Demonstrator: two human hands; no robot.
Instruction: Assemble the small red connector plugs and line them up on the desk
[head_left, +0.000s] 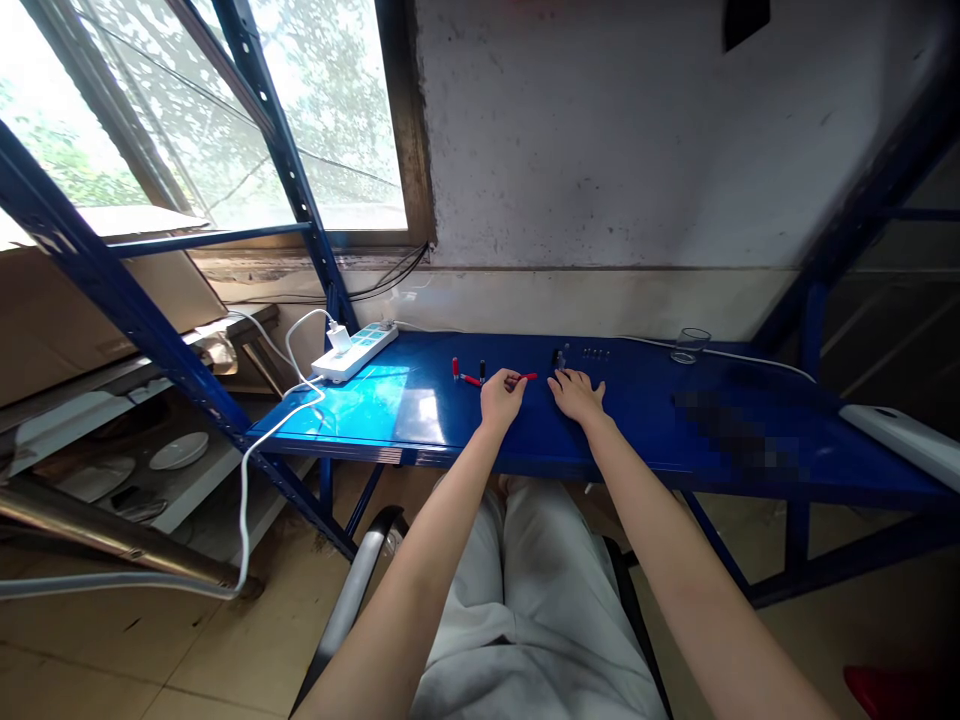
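My left hand [502, 396] is closed on a thin red piece [529, 377], which sticks out to the right of the fingers above the blue table [450, 425]. Left of that hand stand a short red cylinder [455, 368] and a small black one [482, 369], with another red piece [471, 380] lying between them. My right hand [577, 393] rests with fingers spread, palm down, just below a small dark object [556, 357] and a clear one beside it. Several tiny pieces [596, 353] sit in rows behind it.
A white power strip [360, 350] with a plugged-in cable lies at the left end. At the right are a clear glass [689, 346], a blurred dark object [739, 432] and a white device [904, 440]. Blue frame posts rise on both sides.
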